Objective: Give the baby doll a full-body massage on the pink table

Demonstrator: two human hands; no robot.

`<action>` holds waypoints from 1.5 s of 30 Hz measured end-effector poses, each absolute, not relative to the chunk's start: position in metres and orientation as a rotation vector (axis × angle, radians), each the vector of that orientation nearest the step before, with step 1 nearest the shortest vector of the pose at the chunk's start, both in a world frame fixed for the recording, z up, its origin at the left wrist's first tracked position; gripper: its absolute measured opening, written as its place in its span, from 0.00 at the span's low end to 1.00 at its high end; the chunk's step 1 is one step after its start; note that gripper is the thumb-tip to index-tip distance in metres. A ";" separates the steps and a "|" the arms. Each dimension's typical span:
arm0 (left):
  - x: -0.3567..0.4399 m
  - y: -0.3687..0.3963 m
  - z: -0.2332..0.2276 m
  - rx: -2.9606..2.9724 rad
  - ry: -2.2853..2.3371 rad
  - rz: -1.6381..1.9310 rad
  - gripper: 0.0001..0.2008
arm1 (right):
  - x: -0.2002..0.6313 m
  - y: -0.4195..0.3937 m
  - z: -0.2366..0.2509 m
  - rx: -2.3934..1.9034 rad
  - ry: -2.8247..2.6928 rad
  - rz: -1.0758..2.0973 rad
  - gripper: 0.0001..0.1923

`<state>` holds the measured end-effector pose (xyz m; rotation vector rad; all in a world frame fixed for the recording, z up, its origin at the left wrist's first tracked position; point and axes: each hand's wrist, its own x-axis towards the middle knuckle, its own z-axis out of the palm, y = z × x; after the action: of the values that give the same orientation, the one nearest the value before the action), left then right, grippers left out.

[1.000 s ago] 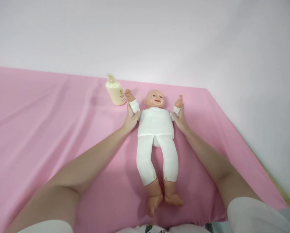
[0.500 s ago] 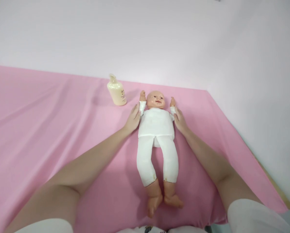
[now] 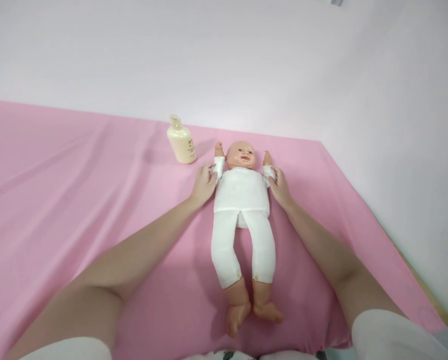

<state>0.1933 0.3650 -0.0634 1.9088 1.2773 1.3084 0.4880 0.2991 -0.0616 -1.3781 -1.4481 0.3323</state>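
Note:
A baby doll (image 3: 242, 190) with a white top and trousers lies face up on a pink sheet (image 3: 152, 240), its arms raised beside its head and its bare feet toward me. My left hand (image 3: 204, 184) grips the doll's white-sleeved arm on the left, thumb on the near side and fingers curled round the outer side. On the opposite side, my right hand (image 3: 280, 186) holds the other sleeved arm the same way, thumb toward the doll's chest. Part of the fingers is hidden behind the sleeves.
Left of the doll's head stands a cream pump bottle (image 3: 182, 145), close to my left fingers. The sheet ends along the pale wall (image 3: 224, 65) at the back and slopes away at the right edge.
Fingers of both hands, which lay flatter along the doll's arms, now bend round the sleeves with thumbs apart. The left-side doll arm has shifted slightly outward.

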 end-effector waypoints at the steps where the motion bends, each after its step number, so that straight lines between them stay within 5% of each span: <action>1: 0.193 0.366 -0.063 1.930 1.292 1.283 0.19 | 0.488 0.299 -0.062 -1.381 -1.446 0.338 0.23; 11: 0.188 0.362 -0.056 2.080 1.414 1.030 0.27 | 0.492 0.301 -0.058 -1.494 -1.419 0.540 0.26; 25: 0.195 0.353 -0.053 1.807 1.057 1.410 0.30 | 0.482 0.296 -0.055 -1.209 -1.312 0.486 0.43; 30: 0.195 0.342 -0.047 2.076 0.898 1.530 0.28 | 0.478 0.287 -0.048 -1.085 -1.418 0.236 0.33; 35: 0.191 0.330 -0.039 2.454 0.705 1.283 0.25 | 0.480 0.279 -0.051 -1.031 -1.654 0.141 0.18; 45: 0.198 0.351 -0.061 2.240 0.962 1.361 0.42 | 0.478 0.296 -0.062 -1.235 -1.651 0.213 0.39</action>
<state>0.1982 0.3513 -0.0608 2.2396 0.9624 1.3612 0.4780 0.2959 -0.0624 -1.2350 -1.6509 0.2125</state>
